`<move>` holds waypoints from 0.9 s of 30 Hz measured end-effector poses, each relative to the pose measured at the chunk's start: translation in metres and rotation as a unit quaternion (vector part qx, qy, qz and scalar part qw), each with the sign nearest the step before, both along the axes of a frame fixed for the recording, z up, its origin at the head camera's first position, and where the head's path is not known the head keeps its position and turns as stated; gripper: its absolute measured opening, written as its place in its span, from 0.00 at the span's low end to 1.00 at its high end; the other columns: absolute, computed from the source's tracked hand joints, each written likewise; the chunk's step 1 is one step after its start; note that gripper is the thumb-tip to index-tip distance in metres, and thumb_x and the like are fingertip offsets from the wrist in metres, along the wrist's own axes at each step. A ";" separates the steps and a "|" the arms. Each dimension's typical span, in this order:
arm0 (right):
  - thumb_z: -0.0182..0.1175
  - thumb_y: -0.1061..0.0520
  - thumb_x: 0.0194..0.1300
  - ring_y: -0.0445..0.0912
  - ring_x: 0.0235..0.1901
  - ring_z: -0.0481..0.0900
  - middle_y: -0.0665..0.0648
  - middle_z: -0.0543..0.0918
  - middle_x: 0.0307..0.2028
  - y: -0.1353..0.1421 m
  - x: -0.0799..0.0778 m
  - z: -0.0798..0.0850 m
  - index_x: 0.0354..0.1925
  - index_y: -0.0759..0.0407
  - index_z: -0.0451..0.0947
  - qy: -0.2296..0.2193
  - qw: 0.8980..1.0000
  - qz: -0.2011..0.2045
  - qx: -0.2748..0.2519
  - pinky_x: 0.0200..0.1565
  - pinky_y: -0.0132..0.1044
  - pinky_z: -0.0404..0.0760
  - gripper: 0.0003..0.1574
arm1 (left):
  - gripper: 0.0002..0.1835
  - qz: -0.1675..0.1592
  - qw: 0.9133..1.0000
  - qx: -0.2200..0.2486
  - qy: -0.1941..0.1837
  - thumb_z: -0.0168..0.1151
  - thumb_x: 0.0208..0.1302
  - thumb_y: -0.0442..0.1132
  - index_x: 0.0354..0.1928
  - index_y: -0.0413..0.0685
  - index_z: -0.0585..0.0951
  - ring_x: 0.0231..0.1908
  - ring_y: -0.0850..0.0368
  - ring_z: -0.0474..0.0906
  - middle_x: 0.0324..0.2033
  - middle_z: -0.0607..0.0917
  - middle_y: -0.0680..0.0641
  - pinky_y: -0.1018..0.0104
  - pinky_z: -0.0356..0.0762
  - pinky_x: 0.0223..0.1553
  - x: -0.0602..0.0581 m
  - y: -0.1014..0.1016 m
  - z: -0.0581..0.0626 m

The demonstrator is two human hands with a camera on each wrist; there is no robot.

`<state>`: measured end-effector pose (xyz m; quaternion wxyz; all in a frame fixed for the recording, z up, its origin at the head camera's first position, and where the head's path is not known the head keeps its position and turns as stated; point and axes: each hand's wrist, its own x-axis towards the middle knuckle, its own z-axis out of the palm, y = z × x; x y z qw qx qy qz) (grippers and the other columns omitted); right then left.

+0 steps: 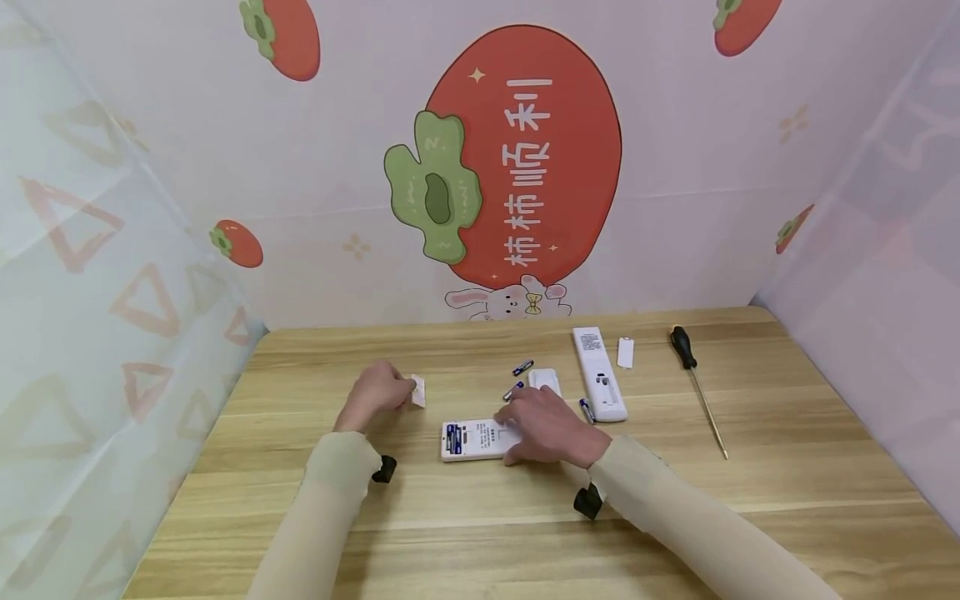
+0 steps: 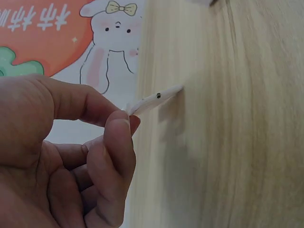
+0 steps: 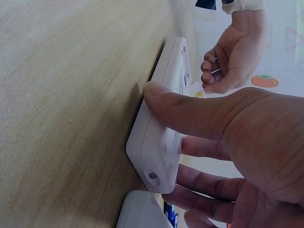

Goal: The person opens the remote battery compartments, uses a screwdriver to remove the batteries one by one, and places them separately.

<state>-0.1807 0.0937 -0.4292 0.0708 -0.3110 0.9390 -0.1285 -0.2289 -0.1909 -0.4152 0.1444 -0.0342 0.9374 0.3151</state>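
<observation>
My left hand (image 1: pixel 377 387) pinches a small, thin white piece (image 1: pixel 418 392) between thumb and fingertips. In the left wrist view the white piece (image 2: pixel 154 99) shows edge-on with a small dark mark on it; I cannot tell what kind it is. My right hand (image 1: pixel 551 425) grips the right end of a white remote control (image 1: pixel 483 440) with printed text. Its left end lies uncovered, with blue batteries (image 1: pixel 454 439) side by side inside. In the right wrist view the thumb (image 3: pixel 159 92) presses one long side of the remote, with fingers on the opposite side.
Behind my right hand lie loose batteries (image 1: pixel 522 367) and a rounded white object (image 1: pixel 545 381). A longer white remote (image 1: pixel 598 375) with an uncovered compartment is farther right, beside a small white cover (image 1: pixel 626 352). A black-handled screwdriver (image 1: pixel 697 387) lies at the right.
</observation>
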 end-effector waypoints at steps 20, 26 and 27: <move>0.81 0.41 0.47 0.48 0.48 0.77 0.53 0.83 0.49 -0.001 0.001 0.000 0.54 0.53 0.86 0.008 1.000 0.003 0.001 0.50 0.45 0.72 0.37 | 0.23 0.029 0.999 -0.015 -0.016 0.52 0.69 0.41 0.13 0.43 0.77 0.14 0.60 0.57 0.10 0.70 0.51 0.67 0.56 0.19 -0.005 -0.014 -0.011; 0.81 0.41 0.47 0.48 0.49 0.77 0.53 0.83 0.49 0.000 0.001 -0.001 0.54 0.53 0.86 0.008 1.000 0.002 0.001 0.50 0.45 0.72 0.37 | 0.24 0.021 1.000 -0.011 0.004 0.55 0.67 0.40 0.11 0.52 0.66 0.14 0.62 0.52 0.10 0.62 0.55 0.69 0.52 0.17 0.000 -0.011 -0.009; 0.81 0.41 0.47 0.48 0.49 0.77 0.53 0.83 0.49 0.000 0.001 -0.001 0.54 0.53 0.86 0.009 1.000 0.002 0.001 0.50 0.45 0.72 0.37 | 0.21 0.016 1.000 -0.015 0.011 0.55 0.67 0.40 0.13 0.50 0.70 0.15 0.61 0.56 0.12 0.66 0.54 0.68 0.55 0.18 0.001 -0.010 -0.009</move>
